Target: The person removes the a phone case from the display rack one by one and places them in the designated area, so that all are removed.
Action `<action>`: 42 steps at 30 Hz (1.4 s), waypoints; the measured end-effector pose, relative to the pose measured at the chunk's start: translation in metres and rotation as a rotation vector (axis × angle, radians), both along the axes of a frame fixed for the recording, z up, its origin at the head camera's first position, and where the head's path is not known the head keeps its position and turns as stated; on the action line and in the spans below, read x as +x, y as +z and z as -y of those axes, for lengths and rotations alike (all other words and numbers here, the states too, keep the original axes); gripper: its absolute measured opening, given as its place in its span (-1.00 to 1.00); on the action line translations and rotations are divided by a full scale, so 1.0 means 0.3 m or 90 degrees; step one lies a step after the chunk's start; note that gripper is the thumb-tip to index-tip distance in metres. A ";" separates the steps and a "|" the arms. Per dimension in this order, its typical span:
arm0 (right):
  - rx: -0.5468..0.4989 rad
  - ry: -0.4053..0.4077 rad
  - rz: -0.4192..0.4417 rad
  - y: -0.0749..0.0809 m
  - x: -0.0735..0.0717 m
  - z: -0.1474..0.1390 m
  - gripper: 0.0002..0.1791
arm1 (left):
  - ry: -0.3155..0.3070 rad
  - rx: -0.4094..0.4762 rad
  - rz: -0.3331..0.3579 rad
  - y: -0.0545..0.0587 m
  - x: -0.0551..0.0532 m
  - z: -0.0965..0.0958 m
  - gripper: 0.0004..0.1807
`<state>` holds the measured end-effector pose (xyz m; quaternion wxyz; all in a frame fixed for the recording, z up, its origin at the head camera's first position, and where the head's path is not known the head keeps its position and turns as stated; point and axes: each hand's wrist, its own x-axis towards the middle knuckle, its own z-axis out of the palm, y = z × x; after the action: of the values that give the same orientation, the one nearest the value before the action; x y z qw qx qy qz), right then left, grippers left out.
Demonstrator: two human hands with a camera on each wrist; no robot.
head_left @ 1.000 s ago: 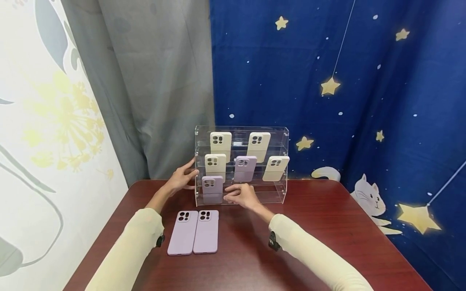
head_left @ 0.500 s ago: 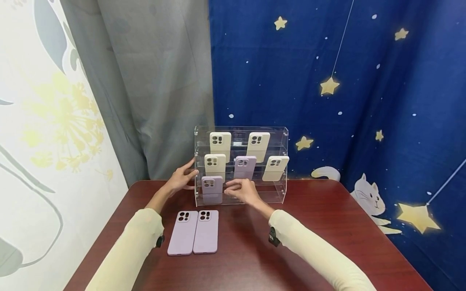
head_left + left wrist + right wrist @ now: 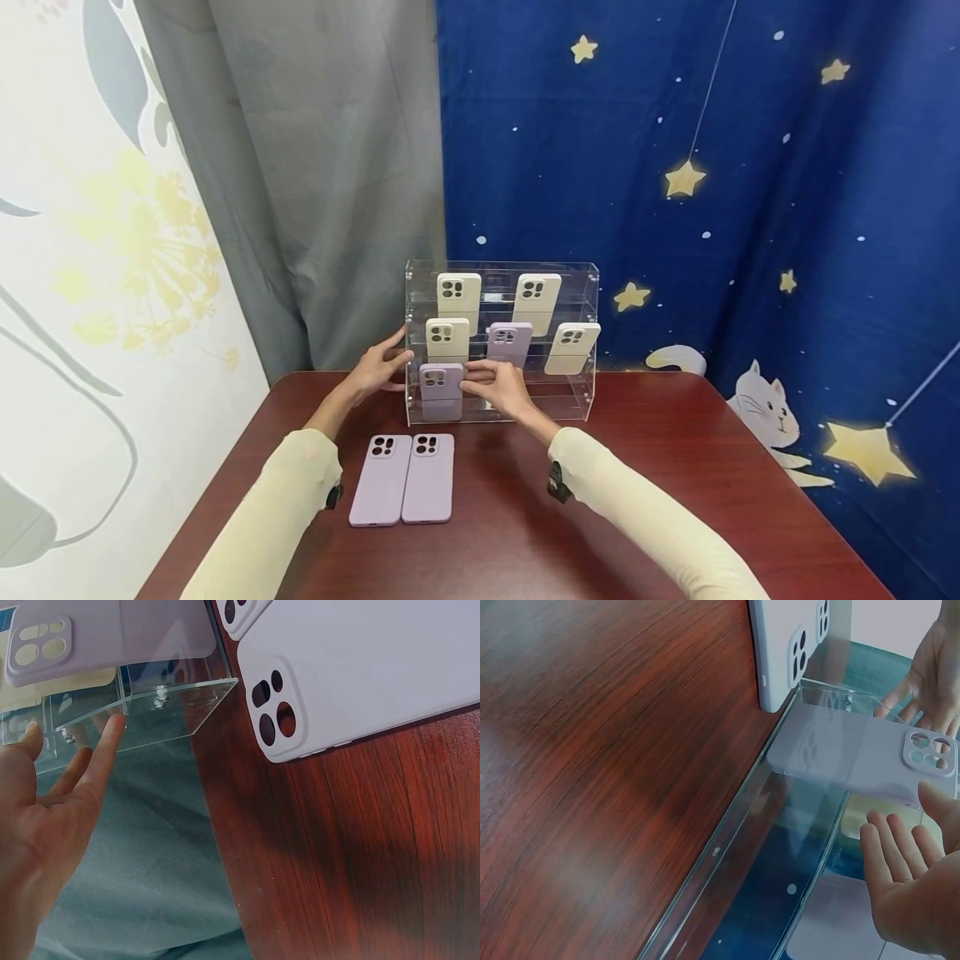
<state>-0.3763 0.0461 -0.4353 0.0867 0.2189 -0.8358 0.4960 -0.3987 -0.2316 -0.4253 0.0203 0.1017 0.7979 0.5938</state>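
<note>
A clear acrylic display stand stands on the table with phone cases on its tiers. My left hand rests against the stand's left side; in the left wrist view its fingers are spread along the clear side panel. On the bottom tier, at the left end, leans a purple phone case. Beside its right edge is my right hand, thumb and fingers extended; the right wrist view has the thumb at the case's edge, not gripping it. Whether it touches is hard to tell.
Two more purple cases lie side by side on the reddish table before the stand. Cream cases fill places on the upper tiers, with a purple case mid-tier. A grey curtain hangs behind.
My right hand has risen slightly beside the bottom-tier purple case, its fingers now nearer the case's upper right edge. The left hand stays against the stand, and the cases look unmoved.
</note>
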 end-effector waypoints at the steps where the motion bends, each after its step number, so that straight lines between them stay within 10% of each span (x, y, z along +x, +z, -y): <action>1: 0.000 0.001 0.001 -0.001 -0.003 0.003 -0.60 | -0.002 0.000 -0.001 0.001 0.000 -0.001 -0.25; 42: -0.005 -0.028 -0.038 0.045 0.005 0.017 -0.68 | -0.001 -0.004 0.008 0.000 0.004 0.000 -0.24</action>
<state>-0.3749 0.0410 -0.4218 0.1235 0.2152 -0.8353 0.4907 -0.3975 -0.2315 -0.4255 0.0256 0.0985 0.7994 0.5922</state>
